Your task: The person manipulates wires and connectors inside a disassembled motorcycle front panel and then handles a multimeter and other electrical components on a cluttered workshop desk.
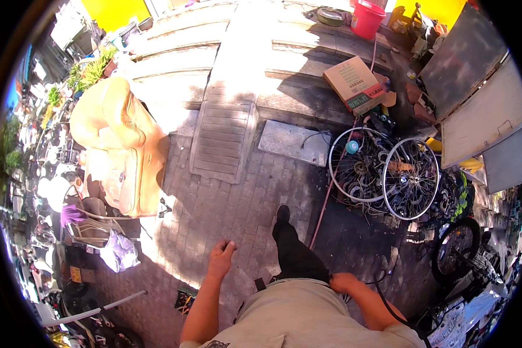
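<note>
My left hand (221,258) hangs in the air over the brick paving, left of my body. Its fingers are curled in with the thumb lying along them, and I see nothing held in it. My right hand (343,282) rests against my right hip, by the top of my black trousers (296,255). The fingers of that hand are mostly hidden, so their grip cannot be made out. A thin black cable (388,307) runs past my right forearm. One leg is stretched forward, with its dark shoe (283,213) on the bricks.
An orange armchair (148,168) stands left, near a chair (93,226) with purple cloths. Two bicycle wheel rims (412,216) lie over a heap of parts on the right. A cardboard box (351,78) and red bucket (366,20) sit beyond, beside the steps and a ramp (221,139).
</note>
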A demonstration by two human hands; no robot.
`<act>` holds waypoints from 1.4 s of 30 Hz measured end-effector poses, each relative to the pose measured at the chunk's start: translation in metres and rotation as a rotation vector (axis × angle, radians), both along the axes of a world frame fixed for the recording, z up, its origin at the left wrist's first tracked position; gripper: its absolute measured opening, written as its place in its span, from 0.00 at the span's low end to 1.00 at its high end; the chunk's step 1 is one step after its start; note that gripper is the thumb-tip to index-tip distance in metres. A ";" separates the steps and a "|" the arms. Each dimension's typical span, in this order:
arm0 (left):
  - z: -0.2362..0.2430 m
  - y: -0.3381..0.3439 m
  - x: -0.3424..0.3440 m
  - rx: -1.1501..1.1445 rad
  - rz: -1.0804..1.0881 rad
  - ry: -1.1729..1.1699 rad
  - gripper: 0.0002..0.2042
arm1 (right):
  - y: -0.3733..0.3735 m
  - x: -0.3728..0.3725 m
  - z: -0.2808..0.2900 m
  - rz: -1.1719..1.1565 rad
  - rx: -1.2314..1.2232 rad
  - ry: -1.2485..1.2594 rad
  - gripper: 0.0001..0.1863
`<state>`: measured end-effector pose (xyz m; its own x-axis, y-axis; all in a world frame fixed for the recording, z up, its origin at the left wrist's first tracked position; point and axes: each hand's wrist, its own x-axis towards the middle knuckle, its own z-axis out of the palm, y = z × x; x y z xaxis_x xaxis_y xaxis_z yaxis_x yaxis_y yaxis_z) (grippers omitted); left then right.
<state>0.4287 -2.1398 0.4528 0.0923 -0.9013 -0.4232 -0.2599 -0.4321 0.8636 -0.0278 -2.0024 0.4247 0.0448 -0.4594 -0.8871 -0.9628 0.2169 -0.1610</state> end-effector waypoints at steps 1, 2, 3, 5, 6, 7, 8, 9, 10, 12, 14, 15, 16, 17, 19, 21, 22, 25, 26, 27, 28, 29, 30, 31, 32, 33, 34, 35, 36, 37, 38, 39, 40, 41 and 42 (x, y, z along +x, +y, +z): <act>-0.001 -0.032 0.015 0.013 0.000 -0.036 0.12 | -0.048 0.004 0.002 0.029 0.001 -0.012 0.28; 0.001 -0.060 0.030 0.032 -0.006 -0.073 0.12 | -0.094 0.007 0.008 0.061 0.029 -0.014 0.28; -0.018 -0.078 0.054 0.155 0.078 -0.060 0.12 | -0.137 0.011 0.018 0.096 0.058 -0.017 0.28; -0.055 -0.090 0.113 0.386 0.298 -0.039 0.12 | -0.235 0.023 0.035 0.167 0.113 -0.053 0.28; -0.069 -0.074 0.139 0.514 0.418 -0.025 0.12 | -0.272 0.027 0.043 0.190 0.158 -0.079 0.28; -0.091 -0.047 0.178 0.558 0.497 -0.005 0.12 | -0.304 0.029 0.051 0.217 0.210 -0.110 0.27; -0.093 -0.039 0.186 0.625 0.564 0.014 0.11 | -0.327 0.022 0.034 0.253 0.206 -0.146 0.27; -0.080 -0.048 0.201 0.562 -0.021 0.284 0.11 | -0.342 0.006 0.005 0.300 0.207 -0.166 0.27; -0.079 -0.046 0.197 0.753 0.149 0.194 0.11 | -0.370 0.009 -0.004 0.327 0.217 -0.157 0.28; -0.074 -0.060 0.205 1.048 0.241 0.189 0.11 | -0.429 0.014 -0.015 0.332 0.336 -0.239 0.27; -0.082 -0.096 0.206 1.176 0.398 0.241 0.12 | -0.498 0.026 -0.028 0.411 0.331 -0.263 0.29; -0.091 -0.124 0.194 1.181 0.620 0.201 0.12 | -0.523 0.020 -0.043 0.315 0.361 -0.287 0.28; -0.097 -0.153 0.173 1.159 0.835 0.172 0.12 | -0.535 0.000 -0.066 0.223 0.390 -0.294 0.28; -0.095 -0.196 0.182 1.171 0.905 0.145 0.13 | -0.572 0.017 -0.064 0.222 0.398 -0.277 0.28; -0.099 -0.308 0.212 1.168 0.739 0.082 0.15 | -0.651 0.052 -0.037 0.207 0.397 -0.183 0.29; -0.103 -0.449 0.257 1.059 0.267 -0.178 0.17 | -0.735 0.083 0.000 0.199 0.325 -0.110 0.29; -0.104 -0.524 0.283 0.984 -0.028 -0.401 0.19 | -0.770 0.092 0.021 0.176 0.312 -0.068 0.29; -0.091 -0.780 0.347 0.639 -0.085 -0.647 0.23 | -0.856 0.110 0.086 0.121 0.295 0.031 0.29; -0.056 -0.903 0.333 0.487 -0.018 -0.664 0.22 | -0.869 0.116 0.111 0.069 0.307 0.067 0.29; -0.026 -1.001 0.336 0.300 0.084 -0.631 0.19 | -0.891 0.125 0.136 0.057 0.315 0.077 0.29; 0.054 -1.110 0.321 0.336 0.238 -0.352 0.17 | -0.917 0.132 0.154 0.055 0.319 0.081 0.29; 0.026 -1.183 0.347 0.056 0.164 -0.354 0.15 | -0.941 0.137 0.173 0.062 0.327 0.085 0.29; 0.062 -1.266 0.332 0.012 0.174 -0.221 0.14 | -0.960 0.146 0.190 0.040 0.340 0.098 0.29; 0.100 -1.337 0.316 -0.023 0.204 -0.097 0.14 | -0.998 0.155 0.207 0.049 0.348 0.096 0.30; 0.113 -1.395 0.323 -0.070 0.140 -0.065 0.13 | -1.045 0.163 0.224 0.012 0.341 0.060 0.29; 0.129 -1.449 0.327 -0.111 0.085 -0.029 0.12 | -1.086 0.171 0.240 -0.015 0.335 0.030 0.28; 0.159 -1.488 0.272 -0.124 0.037 -0.063 0.12 | -1.088 0.164 0.223 -0.010 0.346 0.038 0.26; 0.162 -1.514 0.288 -0.102 -0.002 -0.041 0.12 | -1.142 0.170 0.239 -0.049 0.344 -0.017 0.26; 0.184 -1.531 0.242 -0.088 -0.146 -0.138 0.12 | -1.170 0.178 0.257 -0.154 0.339 -0.002 0.24; 0.191 -1.534 0.232 -0.227 -0.330 -0.229 0.14 | -1.204 0.178 0.269 -0.227 0.316 0.006 0.23; 0.201 -1.534 0.224 0.068 -0.404 -0.338 0.16 | -1.235 0.172 0.271 -0.186 0.320 -0.019 0.23; 0.198 -1.516 0.228 0.170 -0.362 -0.282 0.17 | -1.263 0.165 0.271 -0.132 0.334 -0.047 0.23; 0.196 -1.490 0.241 0.363 -0.337 -0.193 0.17 | -1.296 0.159 0.285 -0.074 0.346 -0.069 0.23; 0.200 -1.467 0.255 0.539 -0.352 -0.203 0.18 | -1.330 0.151 0.302 -0.088 0.314 -0.106 0.23; 0.214 -1.442 0.264 0.701 -0.465 -0.343 0.16 | -1.380 0.147 0.335 -0.092 0.291 -0.137 0.23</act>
